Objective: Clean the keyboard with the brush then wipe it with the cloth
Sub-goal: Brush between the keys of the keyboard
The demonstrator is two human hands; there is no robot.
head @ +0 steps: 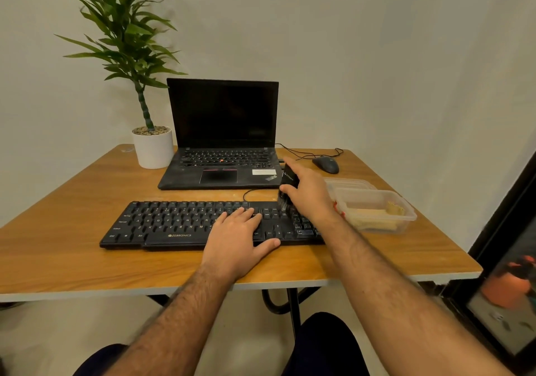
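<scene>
closest to the camera, the left hand (237,237) lies flat with fingers straight on the middle-right of the black full-size wired keyboard (185,224), thumb hooked over the front edge. my guess is it's just pinning the board so it doesn't slide while brushing. the keyboard sits near the front of the wooden surface (72,201).

right hand (310,192) is a bit further out, curled around a black chunky brush (288,187), bristles down on the keys at the numpad end, so the brushing step looks to be underway and the wipe isn't done yet.

just right of that there's a clear plastic tub (380,210) with something pale yellow-beige inside, probably the cloth but i can't tell for sure. its lid (348,183) seems to lie behind it.

further back: one open black laptop (222,134), screen dark, one dark corded mouse (326,164), one green potted plant in a white pot (153,149).

count: two hands, one keyboard, one brush, one tub.
</scene>
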